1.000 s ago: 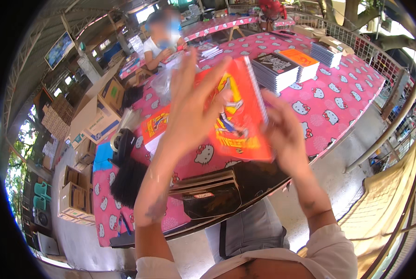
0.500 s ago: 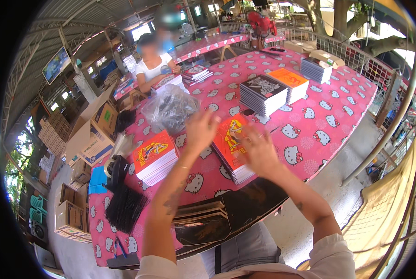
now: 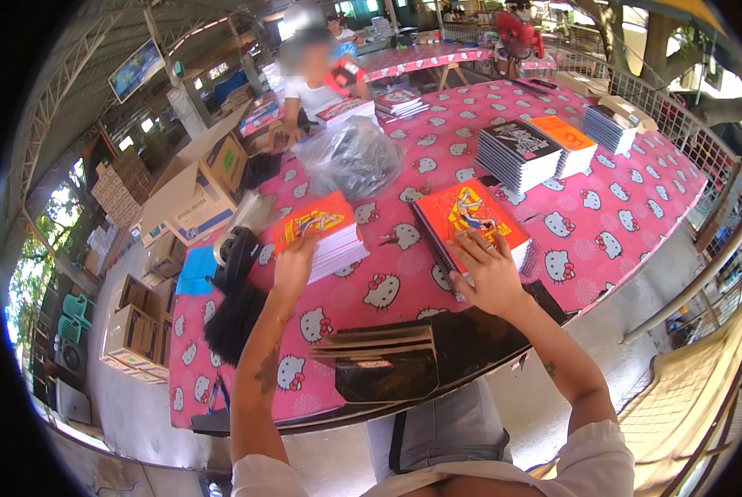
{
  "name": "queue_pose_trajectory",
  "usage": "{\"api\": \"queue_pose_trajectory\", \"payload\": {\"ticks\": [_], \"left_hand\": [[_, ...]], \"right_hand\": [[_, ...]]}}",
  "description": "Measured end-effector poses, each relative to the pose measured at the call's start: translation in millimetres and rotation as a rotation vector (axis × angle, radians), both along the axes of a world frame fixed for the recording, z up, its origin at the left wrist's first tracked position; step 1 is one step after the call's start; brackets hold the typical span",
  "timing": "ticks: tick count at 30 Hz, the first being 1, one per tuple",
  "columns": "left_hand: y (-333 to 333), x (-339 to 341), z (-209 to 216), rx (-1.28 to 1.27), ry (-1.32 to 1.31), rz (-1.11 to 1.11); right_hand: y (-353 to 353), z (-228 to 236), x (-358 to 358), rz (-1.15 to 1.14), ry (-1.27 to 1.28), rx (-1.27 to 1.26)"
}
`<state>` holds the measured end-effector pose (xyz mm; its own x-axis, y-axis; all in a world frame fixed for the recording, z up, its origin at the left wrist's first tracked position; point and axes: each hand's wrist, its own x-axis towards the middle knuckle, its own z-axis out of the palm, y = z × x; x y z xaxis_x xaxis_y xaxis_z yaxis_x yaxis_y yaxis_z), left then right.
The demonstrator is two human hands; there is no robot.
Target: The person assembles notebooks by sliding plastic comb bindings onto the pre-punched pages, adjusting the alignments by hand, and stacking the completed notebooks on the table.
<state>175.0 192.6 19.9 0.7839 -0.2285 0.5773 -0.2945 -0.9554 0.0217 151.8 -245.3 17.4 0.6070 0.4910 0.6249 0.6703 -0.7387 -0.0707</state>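
My left hand (image 3: pixel 294 267) has its fingers closed at the near left corner of a stack of orange-covered, unbound notebooks (image 3: pixel 331 236). The white page edges of that stack face right and toward me. To its right, my right hand (image 3: pixel 488 272) lies with fingers spread on an orange notebook (image 3: pixel 468 207) with a yellow cartoon figure. That notebook tops a small pile with dark spiral binding along its left side. A clear plastic bag (image 3: pixel 350 161) holding dark items lies beyond the left stack.
Dark spiral-notebook stacks (image 3: pixel 516 157) stand far right. A tape dispenser (image 3: pixel 236 253), black binding coils (image 3: pixel 236 323) and a blue pad (image 3: pixel 197 272) lie left. Near me is a black board (image 3: pixel 387 377). Open cartons (image 3: pixel 213 186) stand beyond the left edge. A co-worker (image 3: pixel 309 91) sits across.
My left hand has moved from beside the right pile to the left stack. My right hand has settled onto the right pile's top cover. The view has shifted, and the co-worker's posture has changed.
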Motion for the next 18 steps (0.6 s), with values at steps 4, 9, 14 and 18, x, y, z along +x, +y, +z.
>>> {"api": "queue_pose_trajectory", "payload": {"ticks": [4, 9, 14, 18], "left_hand": [[-43, -18, 59, -0.009, -0.430, 0.130], [-155, -102, 136, -0.113, -0.354, -0.334], [-169, -149, 129, -0.058, -0.151, -0.397], [-169, -165, 142, -0.020, -0.086, -0.404]], "right_hand": [[5, 25, -26, -0.016, -0.071, 0.096], [40, 17, -71, 0.660, 0.691, 1.052], [42, -23, -101, 0.535, 0.867, 1.116], [48, -26, -105, 0.420, 0.824, 1.009]]}}
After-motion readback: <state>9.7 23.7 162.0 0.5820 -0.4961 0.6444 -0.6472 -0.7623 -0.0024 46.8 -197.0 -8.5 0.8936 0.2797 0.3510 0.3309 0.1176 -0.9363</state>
